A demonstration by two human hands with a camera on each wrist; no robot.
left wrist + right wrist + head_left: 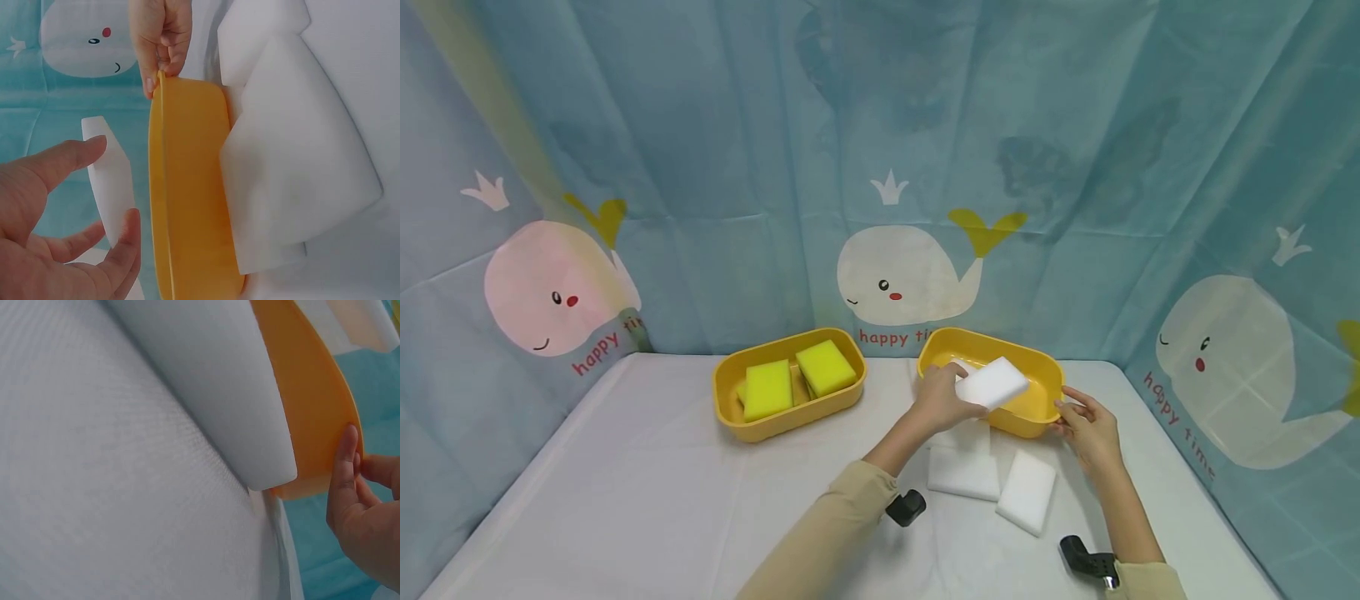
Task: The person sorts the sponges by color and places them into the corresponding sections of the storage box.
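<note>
My left hand (942,398) pinches a white sponge block (994,383) between thumb and fingers, above the yellow tray (1041,400) on the right. In the left wrist view that sponge (109,181) is seen edge-on, beside the tray's rim. With thumb and fingertips my right hand (1088,433) grips the tray's right end by the rim, as the right wrist view also shows. A bit of white shows inside the tray, mostly hidden behind my left hand. In front of the tray lie several white sponges (964,475), including one set at an angle (1027,492).
Left of the right-hand tray stands a second yellow tray (790,423) holding yellow sponges (767,389). Both trays sit near the back of a white-covered table (647,483). A blue curtain (730,275) with whale prints hangs behind and along the sides.
</note>
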